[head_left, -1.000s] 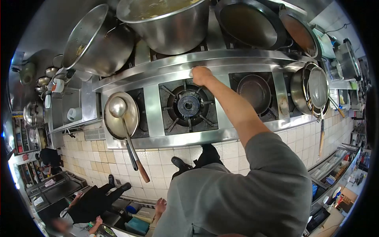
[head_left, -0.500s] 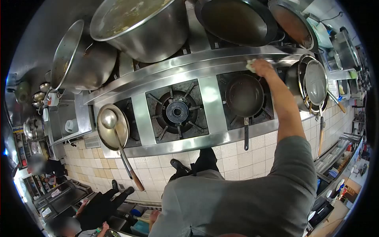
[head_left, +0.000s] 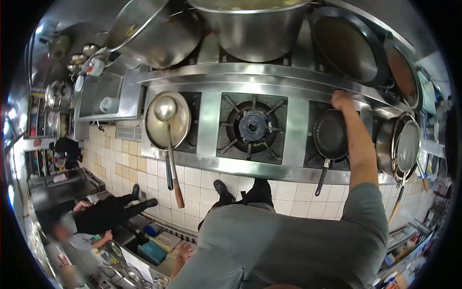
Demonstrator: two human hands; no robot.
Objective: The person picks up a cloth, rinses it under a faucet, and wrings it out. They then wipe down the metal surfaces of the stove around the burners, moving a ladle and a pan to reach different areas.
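At the raised steel ledge (head_left: 269,85) behind the front burners, my right hand (head_left: 341,99) is closed with its fingers curled down; the pale cloth it held a moment ago is hidden under it now. Just below that hand, a dark frying pan (head_left: 331,135) rests on the right burner, its black handle pointing towards me. My left hand (head_left: 184,251) hangs low at my left side, its fingers somewhat apart and nothing visible in them. Left of the bare middle burner (head_left: 252,127), a ladle (head_left: 165,109) lies in a light metal pan (head_left: 180,127).
Large steel pots (head_left: 255,33) and a dark wide pan (head_left: 349,45) stand on the back row. Stacked pans (head_left: 408,144) with long handles sit at the right end. A sink (head_left: 98,94) adjoins the stove's left. A person in dark clothes (head_left: 98,214) stands behind, at lower left.
The view has turned, so the stove appears farther right. My right hand has moved slightly left along the ledge relative to the frying pan. The cloth has gone out of sight.
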